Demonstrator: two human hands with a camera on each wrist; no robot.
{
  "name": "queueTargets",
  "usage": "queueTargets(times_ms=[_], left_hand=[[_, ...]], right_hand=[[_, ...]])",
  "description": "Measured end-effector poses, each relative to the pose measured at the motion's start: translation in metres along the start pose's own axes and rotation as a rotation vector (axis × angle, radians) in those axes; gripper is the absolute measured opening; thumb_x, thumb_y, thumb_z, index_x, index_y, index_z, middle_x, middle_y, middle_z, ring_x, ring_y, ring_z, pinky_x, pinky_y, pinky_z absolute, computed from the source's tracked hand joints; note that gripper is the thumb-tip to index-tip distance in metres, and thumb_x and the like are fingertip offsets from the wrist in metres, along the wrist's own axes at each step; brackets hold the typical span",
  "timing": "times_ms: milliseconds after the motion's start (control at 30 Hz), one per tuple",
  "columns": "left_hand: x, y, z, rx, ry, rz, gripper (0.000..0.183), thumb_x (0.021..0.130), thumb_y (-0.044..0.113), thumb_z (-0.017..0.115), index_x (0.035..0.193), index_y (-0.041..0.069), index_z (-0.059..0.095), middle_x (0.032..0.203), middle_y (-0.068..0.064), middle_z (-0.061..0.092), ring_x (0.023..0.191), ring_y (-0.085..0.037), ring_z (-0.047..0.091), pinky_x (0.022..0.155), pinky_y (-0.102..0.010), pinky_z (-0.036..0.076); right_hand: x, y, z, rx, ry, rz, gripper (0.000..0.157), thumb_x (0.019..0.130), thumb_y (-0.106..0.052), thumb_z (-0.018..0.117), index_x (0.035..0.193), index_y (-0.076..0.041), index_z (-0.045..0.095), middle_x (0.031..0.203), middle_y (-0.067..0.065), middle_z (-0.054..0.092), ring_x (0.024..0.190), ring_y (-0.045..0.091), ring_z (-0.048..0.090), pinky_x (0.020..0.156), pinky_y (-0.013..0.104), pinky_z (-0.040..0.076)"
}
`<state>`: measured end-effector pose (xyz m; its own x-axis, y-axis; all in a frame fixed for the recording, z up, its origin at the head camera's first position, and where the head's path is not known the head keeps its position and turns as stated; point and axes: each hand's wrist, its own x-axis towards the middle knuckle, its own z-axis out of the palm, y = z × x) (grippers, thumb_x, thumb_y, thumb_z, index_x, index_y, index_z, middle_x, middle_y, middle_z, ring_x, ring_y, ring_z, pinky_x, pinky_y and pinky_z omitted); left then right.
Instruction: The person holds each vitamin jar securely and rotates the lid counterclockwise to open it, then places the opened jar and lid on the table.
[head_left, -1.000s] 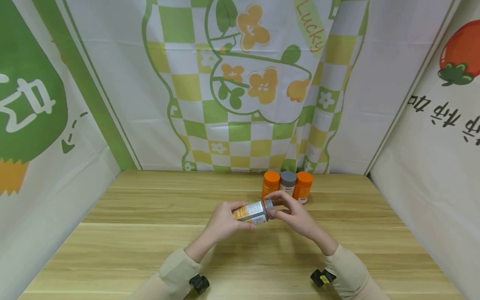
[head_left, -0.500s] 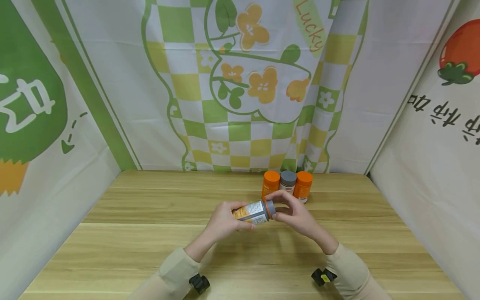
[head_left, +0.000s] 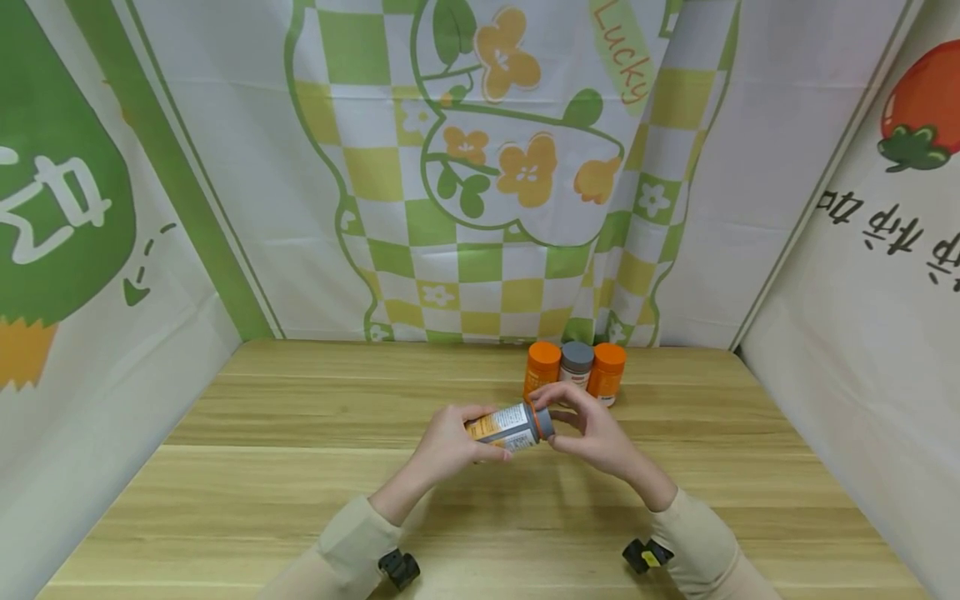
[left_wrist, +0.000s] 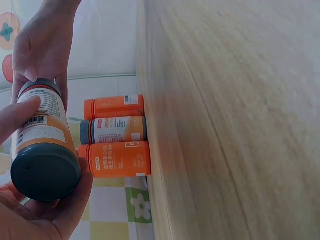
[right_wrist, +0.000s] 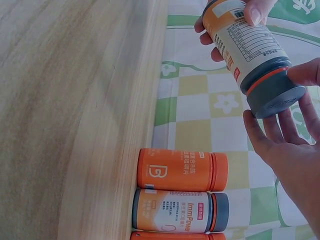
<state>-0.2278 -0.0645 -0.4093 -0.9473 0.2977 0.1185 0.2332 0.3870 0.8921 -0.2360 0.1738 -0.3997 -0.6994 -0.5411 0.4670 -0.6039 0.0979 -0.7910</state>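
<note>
In the head view my left hand (head_left: pixel 450 442) grips a supplement bottle (head_left: pixel 504 426) round its body. The bottle lies tilted above the table, its grey cap (head_left: pixel 544 423) toward the right. An orange ring (right_wrist: pixel 270 80) shows just below that cap in the right wrist view. The right hand (head_left: pixel 596 432) holds the cap, its thumb on one side and fingers curled on the other. Printed text and a barcode (left_wrist: pixel 37 120) cover the white and orange label. The bottle's dark base (left_wrist: pixel 46 172) faces the left wrist camera.
Behind the hands, three upright bottles stand in a row near the table's back edge: an orange bottle (head_left: pixel 542 367), a grey-capped bottle (head_left: pixel 577 360) and another orange bottle (head_left: pixel 607 371). Printed cloth (head_left: pixel 480 267) hangs behind the wooden table (head_left: pixel 300 467).
The right thumb has slid a little down along the cap, and more of the grey cap now shows. The left hand and bottle have hardly moved.
</note>
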Motion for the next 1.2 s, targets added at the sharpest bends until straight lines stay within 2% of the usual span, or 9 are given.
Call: queueTargets(times_ms=[200, 367, 533, 800, 867, 967, 1033, 1100, 1200], left_hand=[[-0.001, 0.0, 0.0, -0.009, -0.004, -0.003, 0.058, 0.061, 0.024, 0.087, 0.115, 0.011, 0.068, 0.092, -0.008, 0.068, 0.071, -0.017, 0.058, 0.055, -0.032, 0.052], [-0.002, 0.001, 0.0, -0.005, -0.001, 0.001, 0.057, 0.062, 0.024, 0.087, 0.114, 0.011, 0.068, 0.092, -0.008, 0.068, 0.071, -0.016, 0.058, 0.055, -0.032, 0.052], [-0.003, 0.0, 0.001, 0.01, 0.004, 0.01, 0.056, 0.062, 0.024, 0.087, 0.113, 0.011, 0.068, 0.091, -0.007, 0.068, 0.07, -0.016, 0.058, 0.055, -0.031, 0.051], [-0.002, -0.001, 0.003, 0.049, 0.013, 0.03, 0.057, 0.061, 0.028, 0.087, 0.113, 0.011, 0.068, 0.094, -0.005, 0.069, 0.076, -0.016, 0.058, 0.063, -0.031, 0.049], [-0.002, -0.001, 0.004, 0.062, 0.017, 0.036, 0.058, 0.061, 0.031, 0.087, 0.113, 0.011, 0.068, 0.094, -0.004, 0.069, 0.077, -0.016, 0.058, 0.065, -0.031, 0.049], [-0.003, 0.0, 0.004, 0.077, 0.023, 0.04, 0.058, 0.061, 0.03, 0.087, 0.112, 0.012, 0.069, 0.094, -0.003, 0.069, 0.077, -0.016, 0.058, 0.066, -0.031, 0.049], [-0.003, 0.001, 0.004, 0.087, 0.029, 0.04, 0.058, 0.061, 0.031, 0.087, 0.112, 0.012, 0.069, 0.095, -0.003, 0.069, 0.077, -0.015, 0.058, 0.066, -0.031, 0.049], [-0.003, 0.002, 0.003, 0.097, 0.037, 0.044, 0.058, 0.061, 0.031, 0.087, 0.112, 0.013, 0.069, 0.095, -0.003, 0.069, 0.077, -0.015, 0.058, 0.066, -0.03, 0.049], [-0.002, 0.002, 0.003, 0.115, 0.05, 0.057, 0.058, 0.06, 0.033, 0.087, 0.112, 0.014, 0.069, 0.096, -0.002, 0.069, 0.077, -0.014, 0.058, 0.066, -0.03, 0.049]], right_hand=[[-0.001, 0.0, 0.0, 0.017, -0.001, 0.003, 0.035, 0.08, 0.011, 0.061, 0.111, -0.003, 0.052, 0.126, 0.023, 0.051, 0.121, 0.016, 0.051, 0.097, 0.035, 0.046], [0.0, -0.005, 0.002, 0.038, 0.03, 0.053, 0.027, 0.089, 0.001, 0.059, 0.115, -0.002, 0.053, 0.127, 0.019, 0.052, 0.117, 0.016, 0.052, 0.094, 0.034, 0.048], [0.003, -0.007, 0.005, -0.02, 0.071, 0.113, 0.024, 0.096, -0.009, 0.052, 0.119, -0.002, 0.054, 0.124, 0.018, 0.055, 0.11, 0.016, 0.053, 0.088, 0.029, 0.05], [0.006, -0.007, 0.006, -0.135, 0.107, 0.175, 0.022, 0.099, -0.017, 0.048, 0.117, -0.008, 0.057, 0.117, 0.01, 0.061, 0.107, 0.024, 0.057, 0.089, 0.033, 0.048], [0.007, -0.016, 0.007, -0.147, 0.108, 0.199, 0.022, 0.099, -0.015, 0.047, 0.117, -0.006, 0.057, 0.116, 0.012, 0.06, 0.106, 0.025, 0.057, 0.087, 0.032, 0.048], [0.007, -0.016, 0.008, -0.149, 0.113, 0.245, 0.025, 0.1, -0.02, 0.047, 0.118, -0.006, 0.056, 0.117, 0.014, 0.06, 0.102, 0.024, 0.058, 0.081, 0.029, 0.051], [0.008, -0.015, 0.008, -0.141, 0.112, 0.289, 0.028, 0.1, -0.022, 0.047, 0.121, -0.004, 0.055, 0.117, 0.016, 0.058, 0.098, 0.025, 0.059, 0.076, 0.03, 0.053], [0.007, -0.006, 0.006, -0.132, 0.117, 0.339, 0.032, 0.1, -0.029, 0.047, 0.122, -0.007, 0.054, 0.117, 0.014, 0.058, 0.095, 0.022, 0.059, 0.072, 0.031, 0.054], [0.007, -0.005, 0.006, -0.127, 0.115, 0.414, 0.038, 0.099, -0.035, 0.047, 0.124, -0.007, 0.053, 0.117, 0.014, 0.059, 0.091, 0.02, 0.06, 0.07, 0.034, 0.055]])
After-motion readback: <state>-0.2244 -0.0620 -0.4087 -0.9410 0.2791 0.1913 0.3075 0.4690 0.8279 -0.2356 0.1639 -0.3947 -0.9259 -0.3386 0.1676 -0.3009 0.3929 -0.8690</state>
